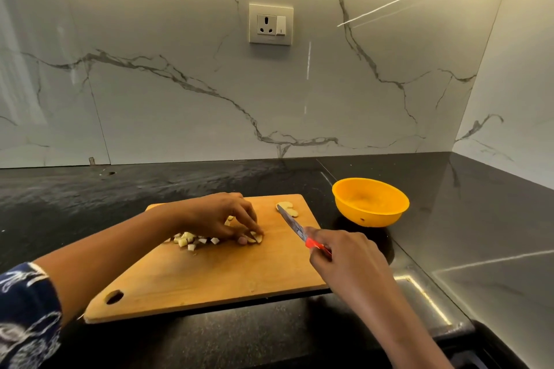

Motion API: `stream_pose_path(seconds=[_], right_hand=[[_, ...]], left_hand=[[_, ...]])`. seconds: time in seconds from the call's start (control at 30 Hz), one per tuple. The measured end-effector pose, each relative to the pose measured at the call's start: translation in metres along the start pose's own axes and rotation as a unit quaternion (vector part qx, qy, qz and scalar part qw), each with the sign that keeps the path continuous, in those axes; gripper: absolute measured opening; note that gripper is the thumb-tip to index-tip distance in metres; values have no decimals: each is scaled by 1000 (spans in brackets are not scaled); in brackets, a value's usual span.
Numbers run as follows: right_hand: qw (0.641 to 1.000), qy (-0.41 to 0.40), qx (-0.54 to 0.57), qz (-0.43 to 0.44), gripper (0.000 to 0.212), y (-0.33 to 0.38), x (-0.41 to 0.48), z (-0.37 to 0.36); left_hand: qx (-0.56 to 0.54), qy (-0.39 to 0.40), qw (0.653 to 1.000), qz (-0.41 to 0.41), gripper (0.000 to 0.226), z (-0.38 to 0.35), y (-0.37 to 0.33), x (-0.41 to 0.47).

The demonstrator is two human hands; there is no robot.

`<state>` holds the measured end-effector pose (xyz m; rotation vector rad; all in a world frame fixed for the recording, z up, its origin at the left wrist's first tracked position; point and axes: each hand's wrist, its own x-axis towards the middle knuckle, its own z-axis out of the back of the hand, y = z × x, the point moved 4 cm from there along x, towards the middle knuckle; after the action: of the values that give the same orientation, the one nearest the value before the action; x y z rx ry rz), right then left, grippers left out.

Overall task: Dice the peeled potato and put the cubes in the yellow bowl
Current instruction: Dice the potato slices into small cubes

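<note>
Wooden cutting board (pixel 209 275) lies lower centre on the dark counter (pixel 449 219).

Left hand (pixel 220 216), frame centre: fingers curled down, tips bunched together and pinching a few potato cubes (pixel 192 240). The rest of the pile sits under the palm, toward the left.

Right hand (pixel 344 257), lower right: fingers wrapped round the red handle of the knife (pixel 292 226). The blade angles up-left, its tip at the uncut potato slices (pixel 287 208) (far right corner of the board).

Yellow bowl (pixel 370 202) stands right of centre, just beside that corner, off the board.
</note>
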<state>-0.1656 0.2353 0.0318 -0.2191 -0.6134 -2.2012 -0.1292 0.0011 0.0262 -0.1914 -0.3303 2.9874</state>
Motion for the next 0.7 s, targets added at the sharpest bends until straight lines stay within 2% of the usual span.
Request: stream_pose_path(seconds=[0.1,0.3,0.4,0.53,0.63,0.7], right_hand=[[1000,-11,-4,-7,44,0,1,-3],[1000,-17,-22,-6,44,4,-3,-6],[999,-19,-26,3,45,7,-7,-6],[999,-14,-25,19,46,14,-13,-3],[999,-19,-25,21,46,16,-16,0],[999,-17,-27,21,46,15,-17,0]], left_hand=[[2,-5,1000,6,30,1,0,4],[-71,-65,995,35,18,0,2,0],[-40,-85,994,55,23,0,-9,-6],[34,-148,983,100,68,-9,-23,-16],[150,-175,963,137,90,-20,-34,-22],[170,-180,959,139,103,-23,-35,-25]])
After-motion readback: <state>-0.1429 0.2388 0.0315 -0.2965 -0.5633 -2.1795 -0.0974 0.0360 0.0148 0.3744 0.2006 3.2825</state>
